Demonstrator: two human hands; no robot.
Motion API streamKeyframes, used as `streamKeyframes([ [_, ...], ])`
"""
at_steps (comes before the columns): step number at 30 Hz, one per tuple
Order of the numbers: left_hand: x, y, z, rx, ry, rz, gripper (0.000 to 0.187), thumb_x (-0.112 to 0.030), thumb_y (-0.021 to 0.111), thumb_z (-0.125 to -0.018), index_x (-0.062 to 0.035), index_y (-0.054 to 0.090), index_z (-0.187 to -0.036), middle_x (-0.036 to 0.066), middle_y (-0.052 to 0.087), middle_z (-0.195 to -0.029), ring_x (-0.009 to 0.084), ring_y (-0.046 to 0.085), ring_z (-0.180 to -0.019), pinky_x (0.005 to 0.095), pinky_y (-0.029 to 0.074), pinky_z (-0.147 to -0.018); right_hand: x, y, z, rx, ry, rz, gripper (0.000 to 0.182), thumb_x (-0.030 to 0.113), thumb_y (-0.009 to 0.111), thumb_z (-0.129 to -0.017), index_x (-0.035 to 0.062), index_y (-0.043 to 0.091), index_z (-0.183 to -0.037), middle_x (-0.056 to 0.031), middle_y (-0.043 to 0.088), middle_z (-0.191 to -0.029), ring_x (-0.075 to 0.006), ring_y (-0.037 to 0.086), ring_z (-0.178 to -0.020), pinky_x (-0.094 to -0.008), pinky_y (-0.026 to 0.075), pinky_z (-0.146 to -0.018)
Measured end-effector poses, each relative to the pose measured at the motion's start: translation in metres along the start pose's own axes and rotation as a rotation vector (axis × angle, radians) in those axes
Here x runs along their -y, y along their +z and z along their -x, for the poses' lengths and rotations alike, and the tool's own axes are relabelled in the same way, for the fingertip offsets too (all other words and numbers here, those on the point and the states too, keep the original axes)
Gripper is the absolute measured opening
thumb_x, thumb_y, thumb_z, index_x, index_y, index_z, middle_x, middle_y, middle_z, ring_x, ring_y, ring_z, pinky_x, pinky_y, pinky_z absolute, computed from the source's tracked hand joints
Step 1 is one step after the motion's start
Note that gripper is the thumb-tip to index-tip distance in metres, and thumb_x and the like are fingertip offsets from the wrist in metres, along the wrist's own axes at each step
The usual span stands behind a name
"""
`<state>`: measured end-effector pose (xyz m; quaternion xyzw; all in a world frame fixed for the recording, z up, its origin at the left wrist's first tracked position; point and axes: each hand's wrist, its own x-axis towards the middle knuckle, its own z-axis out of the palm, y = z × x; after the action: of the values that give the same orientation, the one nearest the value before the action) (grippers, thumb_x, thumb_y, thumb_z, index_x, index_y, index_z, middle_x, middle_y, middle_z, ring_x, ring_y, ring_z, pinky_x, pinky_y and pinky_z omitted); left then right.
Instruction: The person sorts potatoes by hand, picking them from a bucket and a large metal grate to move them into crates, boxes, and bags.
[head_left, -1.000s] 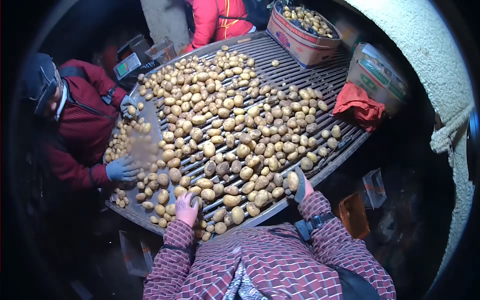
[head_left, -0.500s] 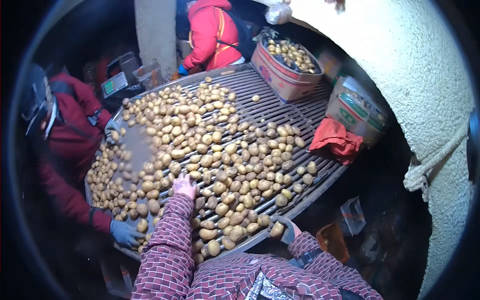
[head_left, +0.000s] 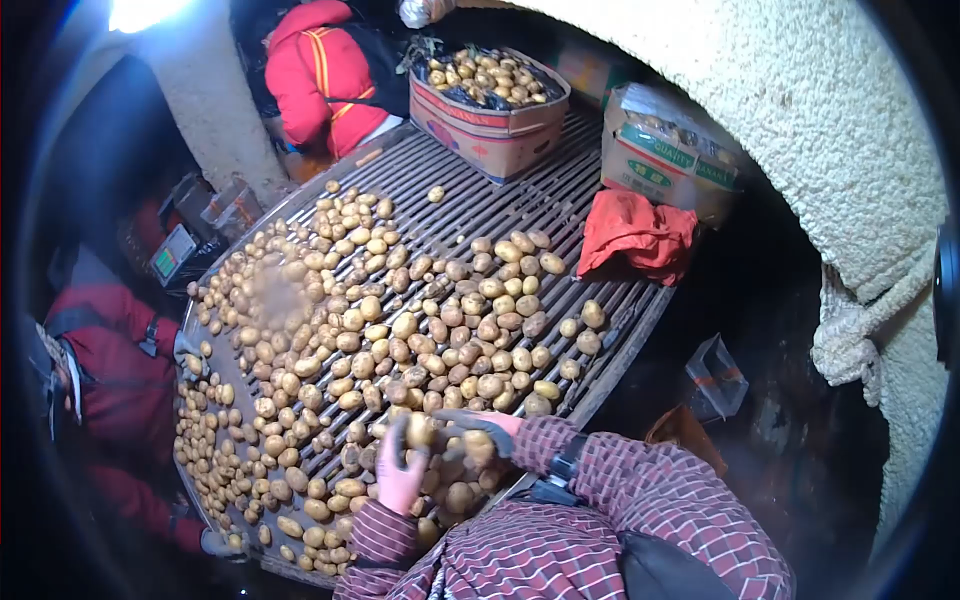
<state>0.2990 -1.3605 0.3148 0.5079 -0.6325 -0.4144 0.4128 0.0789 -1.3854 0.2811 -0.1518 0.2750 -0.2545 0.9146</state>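
My left hand [head_left: 400, 470], in a pink and grey glove, has its fingers curled round a yellowish potato [head_left: 420, 431] near the front edge of the slatted table. Close on its right, my right hand [head_left: 487, 428] reaches in from the right, its gloved fingers over another potato [head_left: 480, 449]. The two hands almost meet. Many loose potatoes [head_left: 490, 350] lie around and beyond them on the metal bars. Motion blurs the fingertips and the potatoes just below the hands.
At the far end stands a carton [head_left: 480, 130] full of potatoes. Beside it are a second carton [head_left: 650, 165] and a red cloth [head_left: 640, 235]. A co-worker in dark red [head_left: 115, 345] works along the left edge; another person in red [head_left: 320, 85] is beyond. A digital scale [head_left: 173, 255] sits at left.
My left hand has drawn back from mid-table towards the front edge. The right hand has moved leftward over the potatoes to meet it. The view has turned, shifting the cartons left.
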Motion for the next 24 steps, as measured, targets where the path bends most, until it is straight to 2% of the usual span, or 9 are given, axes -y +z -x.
streamKeyframes([
  [4, -0.019, 0.024, -0.002, 0.129, 0.125, -0.139, 0.056, -0.004, 0.065, -0.076, -0.0014, 0.049, -0.130, 0.019, 0.048, -0.135, 0.0343, 0.044, -0.128, 0.0405, 0.034, -0.108, 0.015, -0.003, 0.002, -0.066, -0.094, 0.148, 0.048, 0.033, 0.057, -0.093, 0.0137, 0.047, -0.136, -0.0059, 0.061, -0.113, -0.0153, 0.062, -0.085, -0.0310, 0.054, -0.065],
  [7, 0.007, 0.025, -0.010, 0.092, 0.053, -0.200, 0.049, -0.005, 0.064, -0.079, -0.0017, 0.052, -0.126, 0.018, 0.053, -0.129, 0.0324, 0.049, -0.122, 0.0397, 0.037, -0.104, 0.039, -0.005, 0.050, -0.042, -0.258, 0.021, 0.045, 0.030, 0.056, -0.091, 0.0084, 0.051, -0.130, -0.0099, 0.064, -0.108, -0.0196, 0.066, -0.083, -0.0309, 0.055, -0.061],
  [15, 0.027, 0.087, -0.082, 0.267, 0.360, -0.474, 0.053, -0.004, 0.063, -0.077, -0.0071, 0.052, -0.128, 0.015, 0.050, -0.133, 0.0334, 0.044, -0.125, 0.0438, 0.032, -0.107, 0.008, -0.146, 0.238, -0.553, -0.891, -0.213, 0.047, 0.035, 0.055, -0.091, 0.0107, 0.050, -0.131, -0.0157, 0.061, -0.118, -0.0329, 0.066, -0.093, -0.0409, 0.057, -0.067],
  [18, 0.047, 0.107, -0.090, 0.378, 0.387, -0.626, 0.059, -0.010, 0.066, -0.076, -0.0082, 0.049, -0.132, 0.014, 0.047, -0.136, 0.0341, 0.039, -0.129, 0.0461, 0.028, -0.109, -0.056, -0.180, 0.300, -0.574, -1.009, -0.771, 0.038, 0.040, 0.060, -0.089, 0.0165, 0.059, -0.119, -0.0134, 0.059, -0.120, -0.0367, 0.053, -0.112, -0.0463, 0.053, -0.080],
  [19, 0.047, 0.111, -0.090, 0.396, 0.387, -0.732, 0.060, -0.011, 0.067, -0.076, -0.0084, 0.048, -0.133, 0.014, 0.045, -0.137, 0.0341, 0.037, -0.130, 0.0468, 0.027, -0.110, -0.080, -0.214, 0.307, -0.907, -1.160, -0.971, 0.036, 0.039, 0.059, -0.089, 0.0146, 0.058, -0.116, -0.0123, 0.058, -0.118, -0.0333, 0.052, -0.111, -0.0468, 0.052, -0.083],
  [20, 0.045, 0.112, -0.088, 0.402, 0.383, -0.781, 0.062, -0.016, 0.068, -0.076, -0.0086, 0.046, -0.133, 0.013, 0.042, -0.140, 0.0339, 0.035, -0.132, 0.0490, 0.023, -0.111, -0.090, -0.212, 0.328, -0.834, -1.126, -1.204, 0.037, 0.039, 0.058, -0.090, 0.0156, 0.053, -0.118, -0.0094, 0.054, -0.121, -0.0299, 0.050, -0.111, -0.0514, 0.049, -0.090],
  [21, 0.046, 0.114, -0.086, 0.384, 0.394, -0.815, 0.061, -0.018, 0.068, -0.076, -0.0087, 0.047, -0.133, 0.013, 0.043, -0.140, 0.0342, 0.035, -0.132, 0.0498, 0.023, -0.111, -0.137, -0.271, 0.340, -1.235, -1.034, -0.205, 0.043, 0.041, 0.053, -0.092, 0.0159, 0.045, -0.127, -0.0099, 0.050, -0.125, -0.0276, 0.049, -0.112, -0.0521, 0.048, -0.093],
  [22, 0.049, 0.114, -0.083, 0.367, 0.402, -0.852, 0.061, -0.021, 0.068, -0.076, -0.0088, 0.048, -0.132, 0.013, 0.043, -0.139, 0.0344, 0.035, -0.132, 0.0507, 0.022, -0.111, -0.124, -0.244, 0.357, -1.061, -1.145, -1.074, 0.043, 0.041, 0.045, -0.096, 0.0161, 0.041, -0.130, -0.0108, 0.049, -0.126, -0.0272, 0.048, -0.114, -0.0505, 0.048, -0.093],
  [24, 0.044, 0.110, -0.077, 0.331, 0.342, -0.925, 0.059, -0.025, 0.067, -0.077, -0.0088, 0.049, -0.131, 0.013, 0.041, -0.141, 0.0343, 0.034, -0.132, 0.0516, 0.020, -0.112, -0.151, -0.284, 0.381, -1.413, -0.673, -0.874, 0.050, 0.047, 0.045, -0.094, 0.0167, 0.040, -0.134, -0.0110, 0.049, -0.126, -0.0289, 0.051, -0.113, -0.0506, 0.049, -0.091],
])
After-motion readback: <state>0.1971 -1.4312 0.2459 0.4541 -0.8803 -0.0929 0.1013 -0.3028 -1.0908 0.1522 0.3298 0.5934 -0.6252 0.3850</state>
